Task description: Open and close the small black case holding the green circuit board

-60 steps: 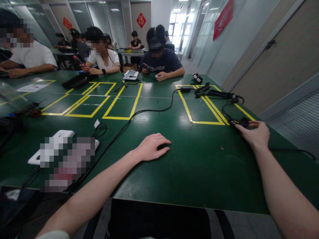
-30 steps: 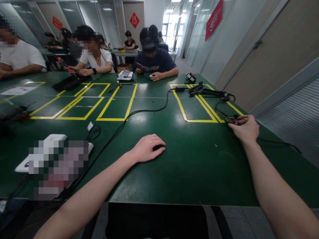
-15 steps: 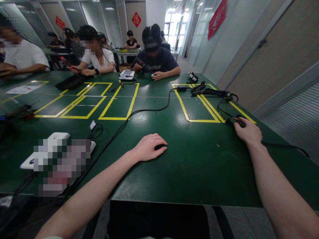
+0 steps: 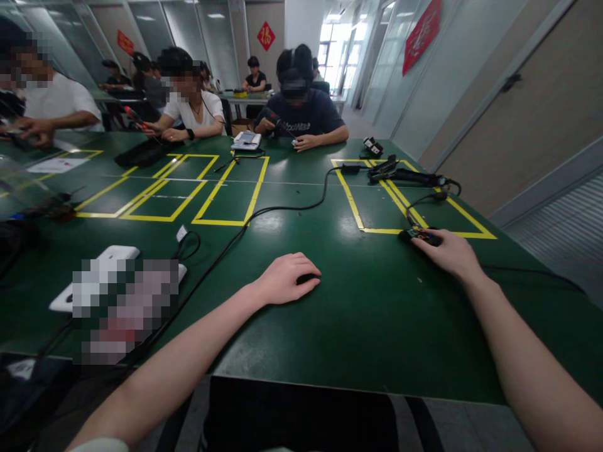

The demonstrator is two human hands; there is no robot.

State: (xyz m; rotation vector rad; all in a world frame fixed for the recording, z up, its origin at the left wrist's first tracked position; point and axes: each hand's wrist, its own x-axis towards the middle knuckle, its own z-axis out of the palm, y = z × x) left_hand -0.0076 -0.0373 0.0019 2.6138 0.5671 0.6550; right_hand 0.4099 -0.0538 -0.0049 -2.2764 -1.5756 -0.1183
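My left hand (image 4: 287, 278) rests on the green tabletop (image 4: 348, 326), thumb and fingers apart with nothing between them. Over at the right, my right hand (image 4: 450, 250) grips a small black device with exposed wires (image 4: 411, 234), which looks like a circuit board in a casing. My fingers cover much of it, so its exact kind is unclear. A thin cable (image 4: 409, 210) rises from it to a black connector (image 4: 439, 196). Just beyond lies a long black tool-like object (image 4: 414, 177), whose kind I cannot make out.
A long black cable (image 4: 277, 207) crosses the table. White power strips or boxes (image 4: 117, 252), partly pixelated, lie at the left. Yellow tape outlines (image 4: 221, 222) mark the surface. Across sit co-workers, one in a dark shirt (image 4: 313, 119), near a white device (image 4: 246, 140).
My right hand has moved left across the table with the small black device. My left hand has stayed in place, and the view has shifted slightly.
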